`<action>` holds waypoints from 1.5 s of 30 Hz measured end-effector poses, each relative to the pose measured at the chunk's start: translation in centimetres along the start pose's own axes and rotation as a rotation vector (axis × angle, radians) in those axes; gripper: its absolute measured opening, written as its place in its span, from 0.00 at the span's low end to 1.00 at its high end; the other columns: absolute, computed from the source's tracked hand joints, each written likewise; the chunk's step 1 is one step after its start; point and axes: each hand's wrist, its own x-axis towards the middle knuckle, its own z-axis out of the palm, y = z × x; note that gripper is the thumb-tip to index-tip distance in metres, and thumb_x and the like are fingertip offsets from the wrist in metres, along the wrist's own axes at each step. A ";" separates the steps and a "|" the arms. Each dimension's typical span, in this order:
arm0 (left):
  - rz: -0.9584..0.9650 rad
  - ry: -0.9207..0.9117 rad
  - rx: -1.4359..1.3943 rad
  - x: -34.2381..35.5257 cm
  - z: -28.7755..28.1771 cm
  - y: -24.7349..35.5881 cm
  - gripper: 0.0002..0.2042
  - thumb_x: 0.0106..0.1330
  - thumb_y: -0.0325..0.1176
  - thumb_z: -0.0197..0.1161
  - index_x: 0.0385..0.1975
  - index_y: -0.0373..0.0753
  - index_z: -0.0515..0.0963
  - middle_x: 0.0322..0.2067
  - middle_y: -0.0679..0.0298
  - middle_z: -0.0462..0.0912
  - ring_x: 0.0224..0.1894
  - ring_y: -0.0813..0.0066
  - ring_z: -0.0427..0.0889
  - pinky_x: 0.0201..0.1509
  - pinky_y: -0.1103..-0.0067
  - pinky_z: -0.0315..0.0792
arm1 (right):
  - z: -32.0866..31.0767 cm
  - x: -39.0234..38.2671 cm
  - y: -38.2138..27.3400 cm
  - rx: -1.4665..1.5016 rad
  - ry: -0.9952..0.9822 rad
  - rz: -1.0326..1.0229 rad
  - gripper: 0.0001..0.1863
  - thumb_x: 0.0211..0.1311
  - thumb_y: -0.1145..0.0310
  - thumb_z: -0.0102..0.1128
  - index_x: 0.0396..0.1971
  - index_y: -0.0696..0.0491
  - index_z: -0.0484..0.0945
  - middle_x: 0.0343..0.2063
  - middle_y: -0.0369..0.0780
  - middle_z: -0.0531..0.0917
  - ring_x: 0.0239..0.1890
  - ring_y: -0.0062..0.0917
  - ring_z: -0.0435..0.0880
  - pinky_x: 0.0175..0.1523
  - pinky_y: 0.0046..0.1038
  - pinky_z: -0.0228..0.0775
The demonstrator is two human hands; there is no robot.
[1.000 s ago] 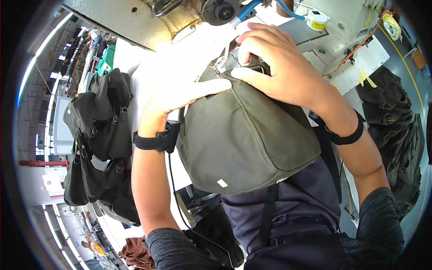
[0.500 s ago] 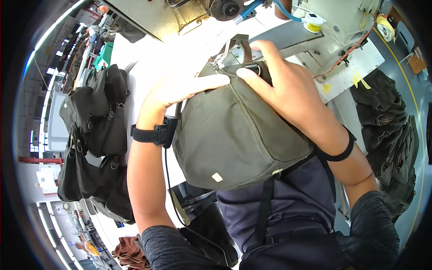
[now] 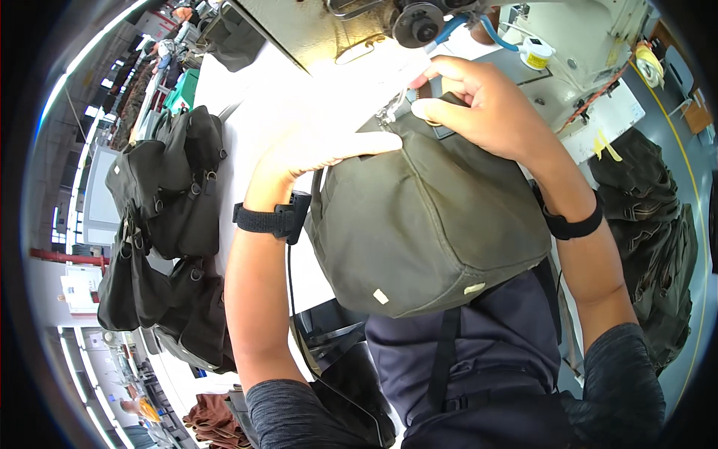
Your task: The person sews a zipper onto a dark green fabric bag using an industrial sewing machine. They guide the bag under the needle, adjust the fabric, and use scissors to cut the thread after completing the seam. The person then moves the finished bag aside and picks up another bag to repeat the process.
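Observation:
An olive fabric bag [image 3: 426,224] with a long seam and two small pale patches fills the middle, its top beneath the metal sewing foot [image 3: 389,112] of a machine [image 3: 321,30]. My left hand [image 3: 336,150] grips the bag's upper left, thumb lying along the top; its fingers are mostly washed out by glare. My right hand [image 3: 493,112] is curled at the bag's upper right edge beside the foot, thumb and index close to the metal parts, gripping the top; what lies between the fingertips is partly hidden.
Dark bags [image 3: 161,194] are piled at the left, olive ones [image 3: 647,247] at the right. Brown fabric [image 3: 209,419] lies lower left. A blue hose [image 3: 497,41] and yellow-labelled container [image 3: 537,54] are on the machine. Another person [image 3: 131,408] appears small at lower left.
My right hand dropped lower half a second ago and now sits higher again, fingers more curled by the foot. My left hand stays on the bag, whose position has barely changed.

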 end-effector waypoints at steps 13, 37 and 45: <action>-0.182 -0.174 0.032 0.3 -1.0 1.4 0.35 0.65 0.45 0.77 0.71 0.40 0.75 0.38 0.68 0.80 0.23 0.86 0.68 0.25 0.83 0.66 | 0.6 0.3 0.4 0.098 0.028 -0.022 0.07 0.66 0.67 0.68 0.34 0.56 0.86 0.15 0.31 0.72 0.19 0.12 0.62 0.26 0.26 0.52; -0.087 -0.152 0.026 0.3 -0.6 0.8 0.27 0.65 0.48 0.77 0.54 0.42 0.70 0.42 0.68 0.75 0.28 0.83 0.67 0.29 0.79 0.66 | 0.3 0.2 0.7 -0.003 0.022 -0.058 0.06 0.69 0.70 0.67 0.36 0.57 0.85 0.21 0.30 0.80 0.22 0.09 0.66 0.27 0.21 0.55; 0.092 -0.062 0.026 1.3 0.4 -2.2 0.24 0.62 0.53 0.79 0.32 0.45 0.69 0.28 0.73 0.67 0.26 0.82 0.63 0.28 0.76 0.59 | 0.3 0.1 0.3 -0.004 0.067 -0.135 0.07 0.68 0.69 0.67 0.35 0.57 0.85 0.19 0.33 0.79 0.20 0.12 0.65 0.26 0.24 0.55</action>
